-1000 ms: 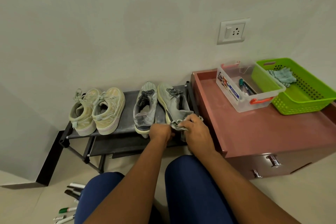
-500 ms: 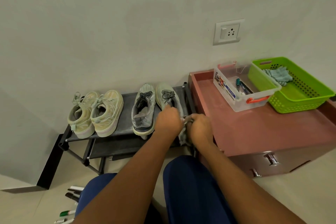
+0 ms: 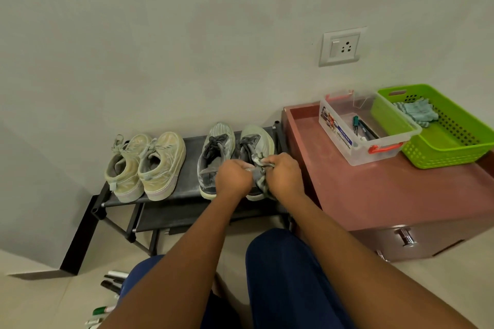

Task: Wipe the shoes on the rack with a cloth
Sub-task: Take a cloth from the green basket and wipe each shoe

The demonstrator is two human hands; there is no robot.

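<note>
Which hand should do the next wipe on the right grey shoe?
Probably right. The right hand grips the cloth right over the right grey shoe; the left hand sits between both grey shoes, better for steadying.

matt grey fabric shoes with cloth laces sit on a dull black metal rack; the green basket is glossy perforated plastic, the clear box smooth plastic.

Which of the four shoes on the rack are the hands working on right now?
The rightmost grey sneaker, beside the reddish cabinet; both hands hold a cloth over its heel.
</note>
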